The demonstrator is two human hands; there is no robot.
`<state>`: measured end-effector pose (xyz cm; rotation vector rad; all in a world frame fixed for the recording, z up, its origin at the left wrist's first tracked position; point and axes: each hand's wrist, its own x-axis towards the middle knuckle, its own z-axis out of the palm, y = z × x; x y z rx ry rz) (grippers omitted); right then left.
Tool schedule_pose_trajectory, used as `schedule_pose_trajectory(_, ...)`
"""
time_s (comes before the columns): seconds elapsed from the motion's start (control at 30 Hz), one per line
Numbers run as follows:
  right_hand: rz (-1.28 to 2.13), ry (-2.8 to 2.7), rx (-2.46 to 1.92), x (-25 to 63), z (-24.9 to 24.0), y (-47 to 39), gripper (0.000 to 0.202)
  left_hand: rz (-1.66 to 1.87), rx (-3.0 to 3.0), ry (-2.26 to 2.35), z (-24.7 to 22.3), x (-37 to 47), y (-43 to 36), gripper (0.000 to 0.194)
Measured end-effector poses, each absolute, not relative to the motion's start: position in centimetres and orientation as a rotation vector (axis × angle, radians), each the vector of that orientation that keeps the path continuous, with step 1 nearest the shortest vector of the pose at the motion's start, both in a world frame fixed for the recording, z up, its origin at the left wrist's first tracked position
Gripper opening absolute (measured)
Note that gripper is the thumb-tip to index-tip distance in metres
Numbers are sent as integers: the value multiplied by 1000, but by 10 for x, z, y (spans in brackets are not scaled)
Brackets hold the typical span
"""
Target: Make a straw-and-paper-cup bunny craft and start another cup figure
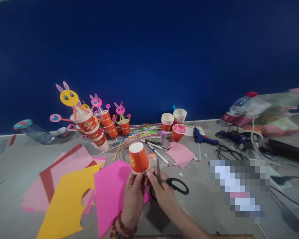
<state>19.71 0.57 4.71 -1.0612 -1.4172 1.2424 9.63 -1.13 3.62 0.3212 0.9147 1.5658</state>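
Observation:
An orange-red paper cup (pixel 139 157) is upside down over the table, its white base facing up and its rim toward me. My left hand (pixel 133 191) grips it at the rim, fingers closed. At the same rim, the thumb and fingertips of my right hand (pixel 161 189) are pinched together; whether something small is between them I cannot make out. A pair of scissors with black handles (pixel 178 186) is held in that right hand, blade pointing up beside the cup. Under my hands lies a bright pink paper sheet (pixel 109 196).
Yellow paper (pixel 64 202) with cut-outs lies left. Behind stand rabbit-decorated cups (pixel 84 122), a cup of pink scraps (pixel 179 132) and stacked cups (pixel 167 121). Coloured sticks (pixel 139 131), pens (pixel 159 156), a blue glue gun (pixel 204 137) and cables (pixel 231 152) lie about. One patch at right is pixelated.

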Motion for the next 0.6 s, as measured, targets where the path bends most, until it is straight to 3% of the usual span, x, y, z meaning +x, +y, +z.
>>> schedule_pose_trajectory(0.3, 659, -1921, -899, 216, 61, 12, 25, 1495, 408, 907, 27, 88, -15, 37)
schedule_pose_trajectory(0.5, 647, -2069, -883, 224, 75, 16, 27, 1739, 871, 1030, 32, 45, -5, 86)
schedule_pose_trajectory(0.6, 664, -2176, -768, 225, 79, 18, 28, 1603, 1016, 981, 46, 30, -3, 92)
